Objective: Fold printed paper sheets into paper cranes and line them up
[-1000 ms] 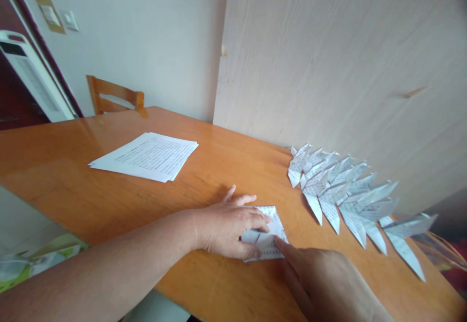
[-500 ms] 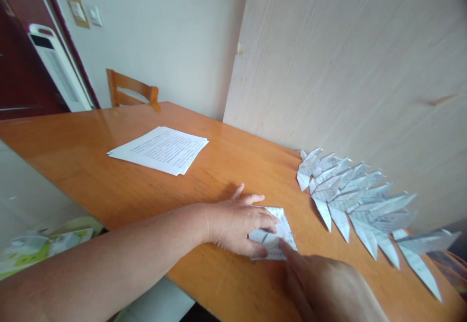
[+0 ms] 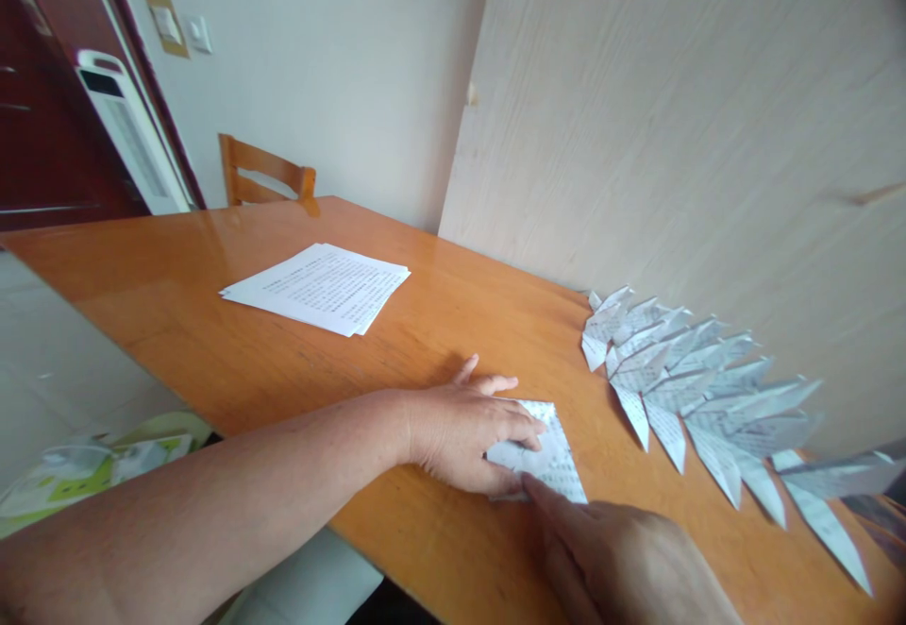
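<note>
A small folded sheet of printed paper lies flat on the wooden table. My left hand is spread over its left part, fingers apart and pressing it down, holding nothing. From the lower right, my right hand reaches in with its index finger stretched out. That fingertip touches the paper's near edge, close to my left thumb. Its other fingers are partly hidden below the hand, and no object shows in it. Part of the folded paper is covered by my left hand.
A stack of printed sheets lies farther back on the table. Along the right stand several folded paper pieces in rows. A chair is at the far end, and a wooden board rises behind the table.
My right index fingertip has slid left and nearer me across the paper, toward my left thumb. The left hand stays on the paper. The whole view has shifted slightly.
</note>
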A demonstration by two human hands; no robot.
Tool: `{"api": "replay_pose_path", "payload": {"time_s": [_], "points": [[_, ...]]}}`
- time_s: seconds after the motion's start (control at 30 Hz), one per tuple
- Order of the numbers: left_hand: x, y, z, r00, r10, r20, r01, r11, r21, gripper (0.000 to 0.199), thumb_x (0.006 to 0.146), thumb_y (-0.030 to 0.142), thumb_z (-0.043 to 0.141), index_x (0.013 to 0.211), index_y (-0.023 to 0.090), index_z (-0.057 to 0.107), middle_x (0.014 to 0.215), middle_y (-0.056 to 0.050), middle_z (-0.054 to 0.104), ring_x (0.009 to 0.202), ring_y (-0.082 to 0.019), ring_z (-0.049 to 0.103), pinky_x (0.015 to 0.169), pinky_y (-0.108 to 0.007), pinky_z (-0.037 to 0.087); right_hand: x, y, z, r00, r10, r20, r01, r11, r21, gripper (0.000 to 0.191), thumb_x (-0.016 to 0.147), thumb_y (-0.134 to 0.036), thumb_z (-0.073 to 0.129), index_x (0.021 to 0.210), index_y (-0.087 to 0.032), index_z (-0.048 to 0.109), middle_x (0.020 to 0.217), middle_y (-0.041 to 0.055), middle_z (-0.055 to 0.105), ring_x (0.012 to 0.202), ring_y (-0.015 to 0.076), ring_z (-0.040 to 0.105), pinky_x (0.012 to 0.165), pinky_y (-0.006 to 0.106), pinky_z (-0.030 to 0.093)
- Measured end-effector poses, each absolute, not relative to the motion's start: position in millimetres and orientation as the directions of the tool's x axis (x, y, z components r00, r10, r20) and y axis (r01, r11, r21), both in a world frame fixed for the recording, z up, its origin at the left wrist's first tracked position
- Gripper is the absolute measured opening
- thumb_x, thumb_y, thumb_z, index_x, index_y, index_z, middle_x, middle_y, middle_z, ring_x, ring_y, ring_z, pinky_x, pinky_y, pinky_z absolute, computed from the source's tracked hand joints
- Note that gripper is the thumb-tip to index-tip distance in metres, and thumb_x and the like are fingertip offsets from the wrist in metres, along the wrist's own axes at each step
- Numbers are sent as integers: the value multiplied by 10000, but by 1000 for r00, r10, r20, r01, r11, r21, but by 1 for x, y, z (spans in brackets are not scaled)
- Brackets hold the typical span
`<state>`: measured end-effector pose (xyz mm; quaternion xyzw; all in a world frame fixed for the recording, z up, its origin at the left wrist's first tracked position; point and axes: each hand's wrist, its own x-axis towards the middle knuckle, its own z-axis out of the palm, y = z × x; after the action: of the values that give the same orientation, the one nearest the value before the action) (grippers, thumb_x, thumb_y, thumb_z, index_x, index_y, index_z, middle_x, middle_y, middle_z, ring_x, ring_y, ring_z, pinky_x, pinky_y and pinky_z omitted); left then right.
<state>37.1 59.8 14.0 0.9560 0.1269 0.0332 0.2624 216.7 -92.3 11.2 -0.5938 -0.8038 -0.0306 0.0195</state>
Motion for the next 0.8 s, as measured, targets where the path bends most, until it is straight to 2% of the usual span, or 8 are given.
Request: {"api": "replay_pose_path", "payload": {"time_s": [0.13,0.27,0.37,0.63,0.8], "points": [[37,59,19,963,265,-56,256,-824,505,453,882,280,540,1328,357,568,1536,55,450,1510,-354,142,1104,-761,-82,214,-93,7,-348,927,140,937,348,24,302,876,-170,467,1055,-252,697,652,20,744,498,166,665,507,209,523],[38,58,22,963,259,-80,264,-836,480,466,893,255,509,1350,342,548,1551,58,426,1514,-353,118,1088,-788,-62,212,-90,-9,-406,870,279,912,406,60,281,906,-173,441,988,-235,702,579,14,704,434,144,614,458,201,487],[38,58,21,963,256,-81,263,-841,472,458,898,266,508,1347,349,547,1553,64,421,1513,-356,120,1085,-796,-45,209,-91,-15,-446,822,354,892,443,95,307,916,-179,427,1031,-221,708,539,13,675,402,144,583,413,212,452],[39,59,21,961,258,-97,272,-839,471,481,883,277,515,1356,358,549,1565,65,402,1514,-360,108,1119,-747,-60,208,-96,-14,-531,793,300,846,519,125,326,832,-136,499,1098,-163,687,567,-3,671,385,132,565,372,242,398],[39,59,22,960,262,-102,278,-825,492,434,919,356,504,1350,363,552,1563,61,407,1518,-351,90,1111,-744,-93,206,-96,-17,-577,772,268,812,577,85,383,839,-155,503,1190,-149,657,584,-12,674,430,139,603,397,258,409]]}}
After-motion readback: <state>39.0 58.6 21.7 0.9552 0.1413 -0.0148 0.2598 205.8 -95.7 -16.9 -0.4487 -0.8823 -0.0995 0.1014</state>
